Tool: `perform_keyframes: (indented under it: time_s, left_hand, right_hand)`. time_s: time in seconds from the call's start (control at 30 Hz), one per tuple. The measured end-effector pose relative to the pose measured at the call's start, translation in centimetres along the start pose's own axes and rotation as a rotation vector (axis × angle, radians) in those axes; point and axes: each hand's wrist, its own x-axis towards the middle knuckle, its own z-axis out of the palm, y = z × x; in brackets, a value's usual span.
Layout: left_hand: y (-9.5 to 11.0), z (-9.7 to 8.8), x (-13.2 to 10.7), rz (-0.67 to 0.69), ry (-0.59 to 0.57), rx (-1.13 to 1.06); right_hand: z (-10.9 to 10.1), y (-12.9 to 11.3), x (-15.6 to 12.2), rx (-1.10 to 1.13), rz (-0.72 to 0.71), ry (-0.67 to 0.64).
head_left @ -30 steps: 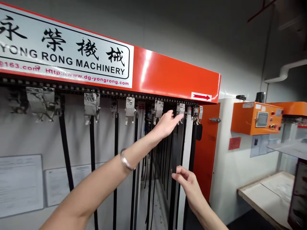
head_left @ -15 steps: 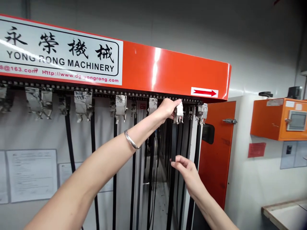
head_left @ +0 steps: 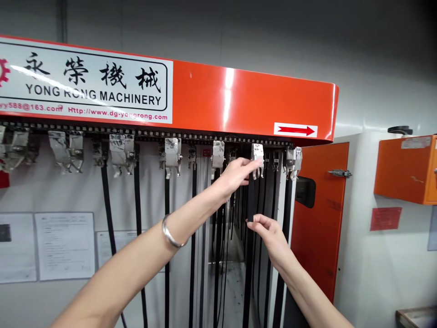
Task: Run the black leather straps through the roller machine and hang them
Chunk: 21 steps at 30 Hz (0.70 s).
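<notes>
Dropping lower since the earlier frame, my left hand (head_left: 235,176) is now sitting just under the metal clip (head_left: 257,154) instead of over it, while my right hand (head_left: 271,239) is rising toward the black strap (head_left: 250,200) hanging below that clip. I am logging the left hand as open: its fingers are extended, pointing right, with their tips reaching the clip's lower part, and it is gripping nothing that I can see. My right hand is half closed, with its fingers curling in at the strap's edge. I cannot tell whether it is pinching the strap or only touching it.

The governing relation is this: the strap is running vertically, its long axis pointing straight down, and it is lying to the left of my right hand. My right hand is nearer the strap's length, and my left hand is nearer the clip. The clip is hanging from a chain rail (head_left: 146,135) under the orange machine housing (head_left: 256,102), in a row of similar clips above more hanging straps. An orange door (head_left: 321,218) is standing just right of the row.
</notes>
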Motion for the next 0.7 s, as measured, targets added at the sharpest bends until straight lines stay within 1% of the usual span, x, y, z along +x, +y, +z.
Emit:
perform_keyframes:
  time_s: [0.1, 0.17, 0.3, 0.43, 0.5, 0.57, 0.63, 0.7]
  left_hand:
    - [-1.5, -0.1, -1.4, -0.033, 0.041, 0.041]
    - [-2.2, -0.1, -1.8, -0.013, 0.058, 0.035]
    - [-3.1, 0.1, -1.4, 0.054, 0.111, 0.001]
    - [-3.7, 0.2, -0.6, 0.126, 0.139, -0.009]
    - [-4.0, 0.4, 0.0, 0.162, 0.165, 0.006]
    - [-4.4, 0.9, 0.0, 0.179, 0.189, 0.014]
    - [-5.1, 1.3, -1.2, 0.155, 0.184, -0.005]
    - [-6.5, 1.4, -4.3, 0.126, 0.15, -0.03]
  right_hand:
    - [-0.1, 0.1, 0.1, -0.006, 0.005, -0.004]
    - [-0.1, 0.1, 0.2, 0.0, 0.009, -0.003]
    - [-0.1, 0.1, 0.0, 0.011, 0.024, 0.011]
    - [0.0, -0.1, -0.1, -0.002, 0.022, 0.026]
    - [0.1, -0.1, 0.1, -0.013, 0.014, 0.031]
    - [0.0, 0.0, 0.4, -0.037, 0.015, 0.026]
    - [-0.4, 0.2, 0.2, -0.091, 0.024, 0.026]
    - [-1.2, 0.7, -1.1, -0.182, 0.017, 0.057]
